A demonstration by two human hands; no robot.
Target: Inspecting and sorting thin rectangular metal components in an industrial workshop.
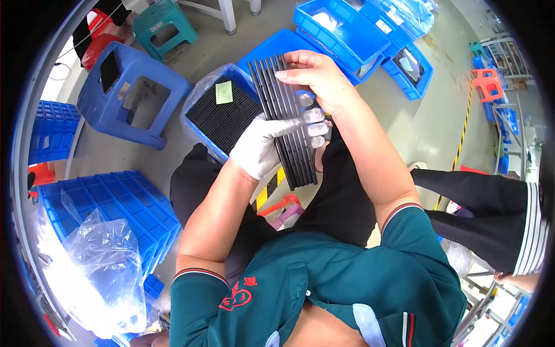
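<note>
A bundle of long, thin black strips is held upright at a slant in front of me, with several strips side by side. My left hand, in a whitish glove, wraps around the lower middle of the bundle, and its fingertips come round the far side. My bare right hand grips the upper end, its thumb on the front and its fingers partly hidden behind. Just left of the bundle stands a blue bin lined with clear plastic. Tightly packed black strips fill it, and a pale yellow-green paper slip lies on top.
A blue stool with a dark phone-like object on it stands left, a green stool behind. Stacked blue crates with clear plastic bags are near left. More blue crates stand far ahead. Another person's legs are at right.
</note>
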